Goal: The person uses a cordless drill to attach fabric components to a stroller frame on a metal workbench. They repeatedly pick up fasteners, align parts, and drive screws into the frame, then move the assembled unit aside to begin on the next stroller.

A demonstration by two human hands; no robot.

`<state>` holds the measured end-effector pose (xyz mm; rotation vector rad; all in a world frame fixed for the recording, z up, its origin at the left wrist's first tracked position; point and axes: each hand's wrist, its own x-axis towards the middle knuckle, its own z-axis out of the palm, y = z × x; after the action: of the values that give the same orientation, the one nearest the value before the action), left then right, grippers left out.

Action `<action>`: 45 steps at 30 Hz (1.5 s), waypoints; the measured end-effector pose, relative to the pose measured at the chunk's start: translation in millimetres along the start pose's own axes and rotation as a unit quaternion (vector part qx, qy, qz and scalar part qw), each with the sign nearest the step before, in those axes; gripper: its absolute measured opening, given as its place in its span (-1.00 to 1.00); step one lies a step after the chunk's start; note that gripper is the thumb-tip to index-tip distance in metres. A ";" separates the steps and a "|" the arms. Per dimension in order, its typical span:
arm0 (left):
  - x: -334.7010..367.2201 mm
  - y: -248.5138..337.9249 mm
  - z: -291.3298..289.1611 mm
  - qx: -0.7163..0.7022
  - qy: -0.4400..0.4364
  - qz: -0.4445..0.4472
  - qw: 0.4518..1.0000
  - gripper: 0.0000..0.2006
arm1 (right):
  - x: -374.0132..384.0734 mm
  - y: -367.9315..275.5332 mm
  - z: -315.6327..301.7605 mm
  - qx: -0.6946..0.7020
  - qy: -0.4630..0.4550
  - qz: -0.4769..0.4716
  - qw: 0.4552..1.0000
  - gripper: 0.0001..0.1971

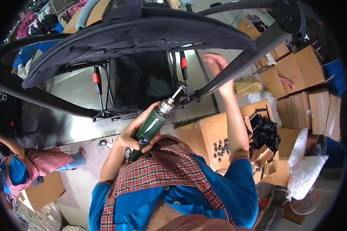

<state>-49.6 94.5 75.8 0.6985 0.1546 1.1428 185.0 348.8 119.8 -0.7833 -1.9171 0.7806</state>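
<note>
Left hand (128,139): fingers wrapped around a dark green, cylindrical power driver (152,125) with a silver metal chuck (165,107). Its slim silver bit (177,93) points away from those fingers, up and to the right, toward the black metal frame (243,63). Bit end sits near the frame's lower crosspiece; can't tell if touching. Right hand (216,64): fingers loosely spread, nothing visible in the grasp, slightly blurred, behind the slanted frame tube. Curved black padded fabric panel (131,32) spans above the left fingers; red-and-black clip (184,63) just left of the right fingers. Shiny metal surface (73,131) lies beyond the left fingers. Small black parts (221,148) on brown cardboard (200,131), right of the left fingers.

Step in hand: looks like fastening on the frame, driver aimed but engagement unconfirmed. Next move probably calls for lining up the bit while the right fingers steady the frame.
</note>
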 end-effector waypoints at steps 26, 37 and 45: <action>34.3 9.7 17.4 0.200 0.178 0.035 0.963 0.17 | 73.7 74.6 59.1 -0.159 -0.076 -0.236 0.956 -0.62; 98.6 13.6 19.6 0.364 0.308 -0.022 0.879 -0.02 | 71.8 97.4 101.4 -0.087 -0.023 -0.250 0.964 -0.63; 109.6 4.2 16.0 0.361 0.339 -0.012 0.868 0.05 | 66.4 79.2 98.1 -0.057 -0.019 -0.207 0.976 -0.80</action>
<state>1.5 184.3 115.9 0.9078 1.2397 1.2666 87.3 427.5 52.1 -0.4120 -2.0791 0.4336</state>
